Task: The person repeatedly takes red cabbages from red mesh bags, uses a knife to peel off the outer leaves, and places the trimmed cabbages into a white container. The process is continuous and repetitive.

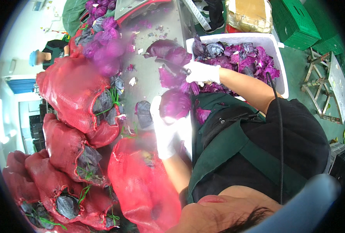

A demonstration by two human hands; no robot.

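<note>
My left hand (168, 128), in a white glove, holds a round red cabbage (175, 104) at the near edge of the metal table (142, 72). Above it in the picture, my right hand (202, 72), also gloved in white, grips a knife (172, 64) with a dark blade that points left over loose purple leaves (168, 78). A dark outer leaf (143, 114) lies left of my left hand. Peeled red cabbages (107, 43) are heaped at the table's far side. Beside my right forearm, a white tub (281, 64) holds many torn cabbage leaves (242, 58).
Red mesh sacks of cabbages (70, 90) are stacked at the left, and another sack (143, 183) stands close beside my left arm. A person (51, 52) is at the far left; another's legs (215, 14) show at the top. Green crates (295, 26) and a metal-topped stand (334, 84) are at the right.
</note>
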